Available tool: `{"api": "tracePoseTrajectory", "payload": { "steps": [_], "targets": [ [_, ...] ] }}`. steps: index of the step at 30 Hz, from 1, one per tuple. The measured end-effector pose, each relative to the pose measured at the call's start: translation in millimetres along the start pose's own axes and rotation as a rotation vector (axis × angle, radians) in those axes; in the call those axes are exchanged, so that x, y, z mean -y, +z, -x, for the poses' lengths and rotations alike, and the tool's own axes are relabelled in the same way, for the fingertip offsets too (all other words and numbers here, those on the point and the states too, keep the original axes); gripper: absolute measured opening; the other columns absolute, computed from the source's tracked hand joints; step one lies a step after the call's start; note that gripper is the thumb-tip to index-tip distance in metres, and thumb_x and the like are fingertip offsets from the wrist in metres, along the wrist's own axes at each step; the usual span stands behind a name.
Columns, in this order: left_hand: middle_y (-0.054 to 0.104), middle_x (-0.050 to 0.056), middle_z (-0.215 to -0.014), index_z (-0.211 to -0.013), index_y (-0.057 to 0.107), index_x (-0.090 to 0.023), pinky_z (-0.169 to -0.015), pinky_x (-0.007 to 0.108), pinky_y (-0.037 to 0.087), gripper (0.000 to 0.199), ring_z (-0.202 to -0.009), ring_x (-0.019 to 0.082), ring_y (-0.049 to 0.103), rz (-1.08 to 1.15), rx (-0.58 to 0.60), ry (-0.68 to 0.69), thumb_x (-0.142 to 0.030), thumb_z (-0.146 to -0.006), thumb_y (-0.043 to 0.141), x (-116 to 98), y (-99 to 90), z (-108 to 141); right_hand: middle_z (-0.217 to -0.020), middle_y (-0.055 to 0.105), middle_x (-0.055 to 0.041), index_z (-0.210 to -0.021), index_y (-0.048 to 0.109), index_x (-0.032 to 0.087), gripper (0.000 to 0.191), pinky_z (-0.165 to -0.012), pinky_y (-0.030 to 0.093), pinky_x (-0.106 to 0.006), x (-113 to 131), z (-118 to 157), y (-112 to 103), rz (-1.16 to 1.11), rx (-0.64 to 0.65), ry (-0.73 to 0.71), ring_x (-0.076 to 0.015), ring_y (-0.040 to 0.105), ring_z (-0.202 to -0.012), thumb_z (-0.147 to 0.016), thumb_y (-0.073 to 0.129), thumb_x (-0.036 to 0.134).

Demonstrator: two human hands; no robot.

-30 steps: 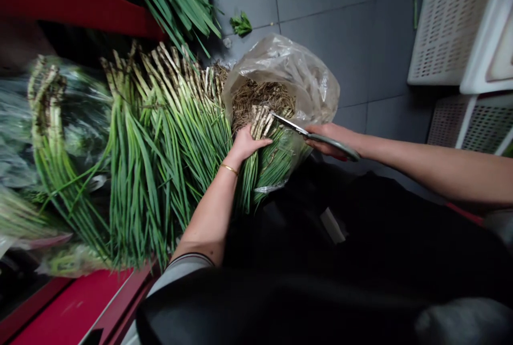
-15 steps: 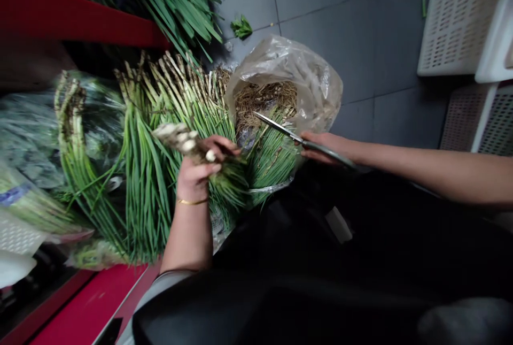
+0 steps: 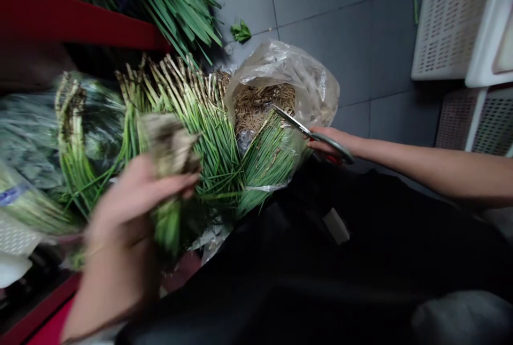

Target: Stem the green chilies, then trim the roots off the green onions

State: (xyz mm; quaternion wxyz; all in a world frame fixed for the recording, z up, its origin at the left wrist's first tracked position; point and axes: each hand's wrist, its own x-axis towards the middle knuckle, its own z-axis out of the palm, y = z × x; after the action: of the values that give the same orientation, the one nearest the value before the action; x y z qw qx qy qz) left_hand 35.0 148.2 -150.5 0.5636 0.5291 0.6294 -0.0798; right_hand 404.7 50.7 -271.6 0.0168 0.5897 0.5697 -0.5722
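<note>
My left hand (image 3: 140, 190), smeared by motion, is closed round a bunch of green onions (image 3: 170, 147), pale ends up and green leaves hanging below. In my right hand (image 3: 331, 142) are metal scissors (image 3: 296, 124), their blades pointing up and left over the mouth of a clear plastic bag (image 3: 316, 80). Brown cut roots (image 3: 256, 107) and green leaves (image 3: 272, 158) lie in and at the bag. Left of it, a row of more green onions (image 3: 216, 136) lies with the stem ends toward the top.
Broad green leaves (image 3: 180, 2) lie beyond a red bar (image 3: 100, 21). Bagged greens (image 3: 24, 131) are at the left. White perforated baskets (image 3: 449, 18) stand at the right on the grey tiled floor (image 3: 328, 56). A green scrap (image 3: 240, 31) lies on the tiles.
My left hand has moved left and toward my body with the bunch. My right hand and the scissors have shifted slightly right, while the view has changed a little.
</note>
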Motion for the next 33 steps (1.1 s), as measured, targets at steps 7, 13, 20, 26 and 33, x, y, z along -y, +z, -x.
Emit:
{"api": "tracePoseTrajectory", "payload": {
  "steps": [7,13,20,26,33],
  "targets": [
    [0.072,0.018,-0.105,-0.111,0.063,-0.012,-0.085,0.036,0.052,0.043,-0.099,0.029,0.068,-0.397,-0.204,-0.099,-0.011,-0.068,0.064,26,153.1,-166,-0.069,0.064,-0.0008,-0.104,0.057,0.019,0.023,-0.056,0.047,-0.025,-1,-3,5,-0.128,-0.019,0.111,-0.0152,0.059,-0.056,-0.088,0.056,0.036],
    [0.074,0.013,-0.097,-0.105,0.066,-0.012,-0.083,0.035,0.053,0.039,-0.09,0.026,0.07,-0.185,-0.288,-0.083,-0.015,-0.067,0.067,52,140.3,-151,-0.084,0.068,-0.0053,-0.104,0.059,0.017,0.024,-0.065,0.047,-0.026,7,-7,3,0.008,-0.015,0.061,-0.0177,0.063,-0.071,-0.086,0.058,0.033],
    [0.073,0.004,-0.078,-0.079,0.067,-0.014,-0.069,0.029,0.056,0.028,-0.073,0.02,0.069,0.394,-0.377,0.089,-0.024,-0.056,0.077,53,8.6,-24,-0.084,0.067,-0.0081,-0.096,0.058,0.018,0.02,-0.068,0.047,-0.028,-4,-13,1,0.119,0.001,-0.026,-0.0204,0.063,-0.075,-0.087,0.056,0.036],
    [0.074,0.006,-0.079,-0.08,0.068,-0.014,-0.082,0.038,0.057,0.029,-0.079,0.024,0.071,0.533,-0.153,0.19,-0.021,-0.053,0.077,33,-4.0,5,-0.085,0.067,-0.0088,-0.099,0.057,0.018,0.024,-0.066,0.046,-0.027,32,-17,3,0.126,-0.017,-0.17,-0.02,0.063,-0.074,-0.089,0.052,0.039],
    [0.072,0.007,-0.079,-0.083,0.063,-0.013,-0.07,0.034,0.059,0.03,-0.073,0.021,0.07,0.609,-0.061,0.194,-0.02,-0.055,0.073,-2,39.9,-81,-0.073,0.063,-0.0018,-0.105,0.053,0.019,0.025,-0.058,0.047,-0.025,53,-16,-11,-0.119,-0.02,-0.076,-0.0153,0.061,-0.059,-0.089,0.053,0.038]
  ]
}}
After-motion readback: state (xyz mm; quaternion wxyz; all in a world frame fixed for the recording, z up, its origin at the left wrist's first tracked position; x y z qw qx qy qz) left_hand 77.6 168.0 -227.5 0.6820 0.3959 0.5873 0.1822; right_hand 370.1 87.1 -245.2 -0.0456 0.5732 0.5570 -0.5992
